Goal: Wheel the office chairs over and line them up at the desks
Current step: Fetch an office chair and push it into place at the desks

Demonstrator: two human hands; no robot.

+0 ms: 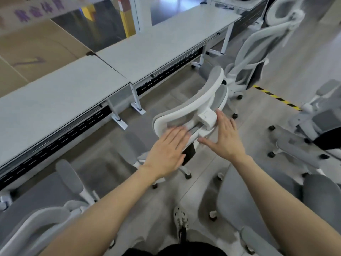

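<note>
Here, left hand (167, 150): lying flat and open-fingered against the back of the headrest (186, 106), holding nothing.
Right hand (224, 137): spreading wide, fingertips touching the white bracket (207, 119) behind the headrest, not closing round it.
Chair (212, 84): standing in the aisle, facing the desks (144, 52), close to them but not tucked under.
Other chairs: one (258, 47) sitting further along the desk row, more crowding in at both sides.
Shoe (181, 221): showing on the floor below.
</note>
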